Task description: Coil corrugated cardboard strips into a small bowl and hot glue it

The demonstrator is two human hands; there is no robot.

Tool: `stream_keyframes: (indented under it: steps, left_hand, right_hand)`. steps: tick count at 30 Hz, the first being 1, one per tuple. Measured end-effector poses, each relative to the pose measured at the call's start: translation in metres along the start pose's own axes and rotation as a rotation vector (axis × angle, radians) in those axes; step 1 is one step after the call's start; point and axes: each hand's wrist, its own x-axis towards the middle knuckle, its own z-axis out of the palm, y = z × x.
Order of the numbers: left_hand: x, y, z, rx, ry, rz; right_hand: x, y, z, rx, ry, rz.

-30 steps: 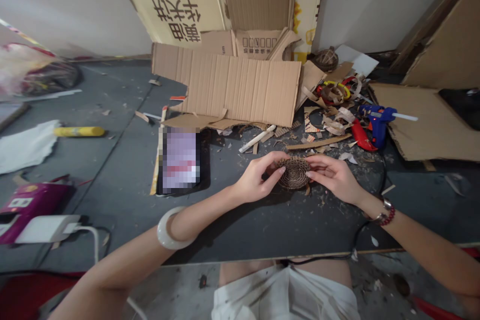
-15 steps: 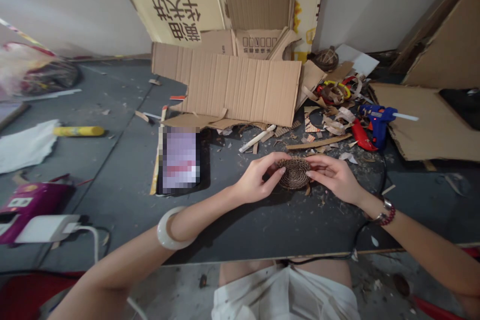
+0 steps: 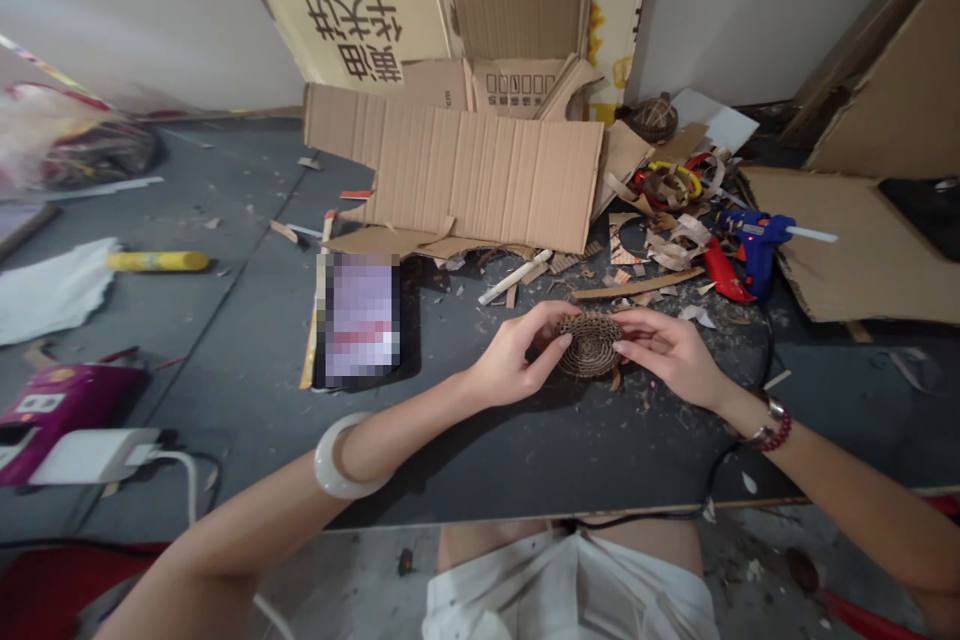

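One coiled cardboard disc (image 3: 590,344), pinched from both sides by my left hand (image 3: 519,354) and right hand (image 3: 666,354), seemingly to hold the coil tight; hot glue gun (image 3: 756,250) beyond.

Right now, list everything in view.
cardboard coil: one, brown, between the hands
glue gun: one, blue, right of the coil
cardboard sheets: several, brown, behind the coil
printed box: one, cream and red, against the wall
stick: one, yellow, left on the table
cloth: one, white, beside the stick
charger: one, white, lower left
left hand: one, bare, holding the coil
right hand: one, bare, holding the coil
bangle: one, white, left forearm
bracelet: one, red, right wrist
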Motion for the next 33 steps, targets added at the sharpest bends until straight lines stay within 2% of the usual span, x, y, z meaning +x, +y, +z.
stream_keyframes:
  steps: [11, 33]
  left_hand:
    - [-0.0017, -0.0018, 0.0014, 0.004, -0.009, -0.01]
    - [-0.0005, -0.0017, 0.0011, 0.053, 0.034, 0.073]
  right_hand:
    - [0.0, 0.0017, -0.0007, 0.023, -0.011, -0.02]
    - [0.0, 0.0037, -0.0004, 0.002, -0.012, -0.018]
